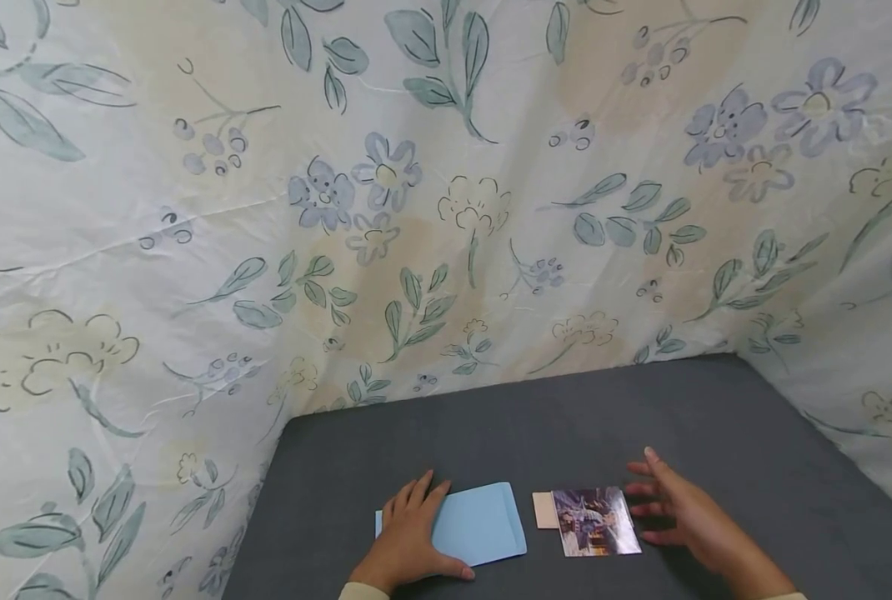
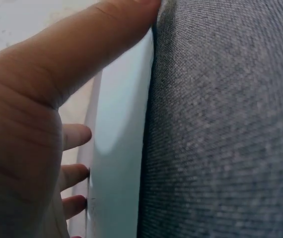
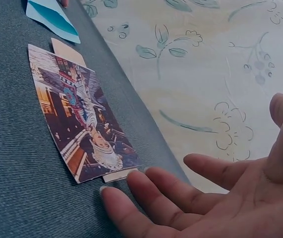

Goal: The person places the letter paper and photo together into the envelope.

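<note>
A light blue envelope (image 1: 483, 521) lies flat on the dark grey surface, its flap end towards the right. My left hand (image 1: 408, 537) rests across its left part, fingers spread, the thumb by the near edge and the other fingertips by the far edge. To the right lies a glossy photo (image 1: 598, 523) of a costumed figure. Under it sits a beige card (image 1: 543, 510), which sticks out at the left; a pale strip (image 3: 119, 175) also shows at the photo's other end in the right wrist view. My right hand (image 1: 689, 517) hovers beside the photo's right edge, fingers apart and holding nothing.
Dark grey fabric (image 1: 566, 425) covers the tabletop. A floral-patterned cloth (image 1: 483, 250) hangs behind it and along both sides, meeting the table's far edge.
</note>
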Available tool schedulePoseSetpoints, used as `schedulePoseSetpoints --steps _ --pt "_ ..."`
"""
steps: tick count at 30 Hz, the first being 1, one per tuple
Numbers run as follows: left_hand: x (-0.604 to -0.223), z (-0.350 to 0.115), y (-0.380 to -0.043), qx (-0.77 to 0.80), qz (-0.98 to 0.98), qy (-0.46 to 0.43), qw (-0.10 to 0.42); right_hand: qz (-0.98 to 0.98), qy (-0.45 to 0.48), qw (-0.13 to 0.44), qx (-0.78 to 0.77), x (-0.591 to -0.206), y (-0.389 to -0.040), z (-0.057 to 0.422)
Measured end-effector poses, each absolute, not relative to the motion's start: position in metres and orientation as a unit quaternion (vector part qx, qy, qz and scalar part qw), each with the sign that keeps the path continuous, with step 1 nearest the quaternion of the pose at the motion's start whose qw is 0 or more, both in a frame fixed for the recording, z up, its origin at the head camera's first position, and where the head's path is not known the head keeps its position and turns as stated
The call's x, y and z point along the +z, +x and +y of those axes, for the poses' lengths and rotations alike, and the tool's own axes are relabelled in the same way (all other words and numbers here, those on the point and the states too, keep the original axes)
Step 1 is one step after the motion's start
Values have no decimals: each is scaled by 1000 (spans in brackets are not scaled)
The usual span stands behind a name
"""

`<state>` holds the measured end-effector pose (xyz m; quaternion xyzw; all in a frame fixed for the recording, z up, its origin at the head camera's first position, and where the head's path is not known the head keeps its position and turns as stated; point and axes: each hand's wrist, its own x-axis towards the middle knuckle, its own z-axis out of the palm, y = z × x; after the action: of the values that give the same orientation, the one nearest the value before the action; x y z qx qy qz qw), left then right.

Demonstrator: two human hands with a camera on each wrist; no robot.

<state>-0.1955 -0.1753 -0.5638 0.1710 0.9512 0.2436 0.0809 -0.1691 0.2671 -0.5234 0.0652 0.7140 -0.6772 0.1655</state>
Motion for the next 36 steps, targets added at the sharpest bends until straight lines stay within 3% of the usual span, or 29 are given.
schedulePoseSetpoints --steps 36 --pt "-566 -173 -192 275 940 179 89 738 106 178 -643 -527 -170 249"
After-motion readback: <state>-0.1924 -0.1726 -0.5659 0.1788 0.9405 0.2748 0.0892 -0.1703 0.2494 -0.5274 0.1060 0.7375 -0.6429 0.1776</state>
